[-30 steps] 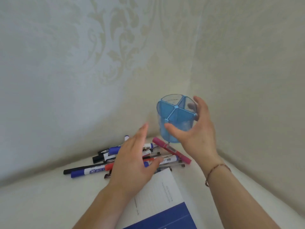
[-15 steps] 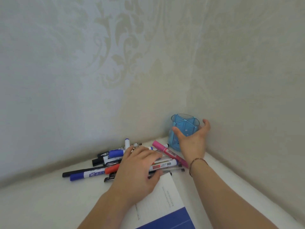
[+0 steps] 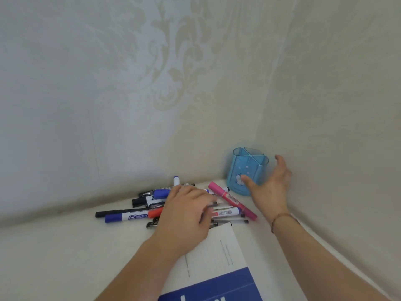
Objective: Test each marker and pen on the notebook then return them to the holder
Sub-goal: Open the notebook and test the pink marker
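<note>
The blue translucent pen holder (image 3: 243, 170) stands upright in the corner where the two walls meet. My right hand (image 3: 269, 185) is spread just beside it, thumb in front of its lower wall and fingers a little off its right side, holding nothing. A pile of markers and pens (image 3: 138, 216) lies on the white surface, with a pink marker (image 3: 232, 199) at its right end. My left hand (image 3: 186, 213) lies palm down on the pile, fingers bent over some pens; whether it grips one is hidden. The notebook (image 3: 214, 257) lies open below the pile.
Patterned walls close in at the back and on the right, meeting just behind the holder. The notebook's blue cover (image 3: 212, 287) reaches the bottom edge of the view. The white surface (image 3: 54, 253) stretches to the left of the pens.
My right hand brought the holder down from the air into the corner and let go of it. My left hand dropped onto the pile and bent its fingers.
</note>
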Motion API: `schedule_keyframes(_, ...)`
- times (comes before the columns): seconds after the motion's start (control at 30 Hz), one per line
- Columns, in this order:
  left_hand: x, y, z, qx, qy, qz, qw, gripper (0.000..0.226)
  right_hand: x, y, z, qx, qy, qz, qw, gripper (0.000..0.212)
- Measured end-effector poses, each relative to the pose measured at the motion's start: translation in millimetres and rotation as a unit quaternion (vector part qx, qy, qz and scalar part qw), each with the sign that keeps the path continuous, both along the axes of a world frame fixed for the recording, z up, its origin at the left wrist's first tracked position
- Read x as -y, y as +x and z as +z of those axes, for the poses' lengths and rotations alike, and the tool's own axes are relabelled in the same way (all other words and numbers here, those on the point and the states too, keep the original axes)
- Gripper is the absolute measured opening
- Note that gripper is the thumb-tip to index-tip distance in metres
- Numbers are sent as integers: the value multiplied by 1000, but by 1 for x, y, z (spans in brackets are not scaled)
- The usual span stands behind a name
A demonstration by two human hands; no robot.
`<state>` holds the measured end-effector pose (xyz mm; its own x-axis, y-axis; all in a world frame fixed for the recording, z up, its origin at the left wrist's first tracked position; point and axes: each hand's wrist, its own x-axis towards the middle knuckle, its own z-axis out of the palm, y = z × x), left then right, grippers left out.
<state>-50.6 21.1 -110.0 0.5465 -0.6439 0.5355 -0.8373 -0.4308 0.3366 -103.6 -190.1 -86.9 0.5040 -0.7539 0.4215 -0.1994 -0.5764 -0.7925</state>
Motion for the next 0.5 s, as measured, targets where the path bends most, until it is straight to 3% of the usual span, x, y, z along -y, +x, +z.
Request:
schedule_keyframes(0.03, -1, 2, 0, -3, -34, 20, 999, 28, -13, -17, 3, 3, -57, 7, 998, 75)
schedule_keyframes(0.1, -3, 8, 3, -6, -108, 61, 992, 28, -48, -57, 5, -26, -149, 135, 979, 50)
schedule_keyframes(0.17, -6, 8, 8, -8, -136, 81, 987, 27, -80, -94, 0, -166, -218, 309, 911, 47)
schedule_keyframes(0.23, -12, 1, 16, -23, -135, 91, 986, 23, -94, -120, -11, -290, -268, 379, 837, 60)
schedule_keyframes(0.27, -14, -4, 21, -35, -118, 97, 988, 20, -96, -131, -14, -330, -258, 378, 826, 64)
schedule_keyframes(0.4, -33, -40, 39, -98, -58, 132, 985, 25, -100, -179, -3, -348, -239, 348, 837, 71)
schedule_keyframes(0.5, -61, -88, 43, -28, 8, 133, 991, 28, -118, -206, -1, -391, -311, 249, 830, 84)
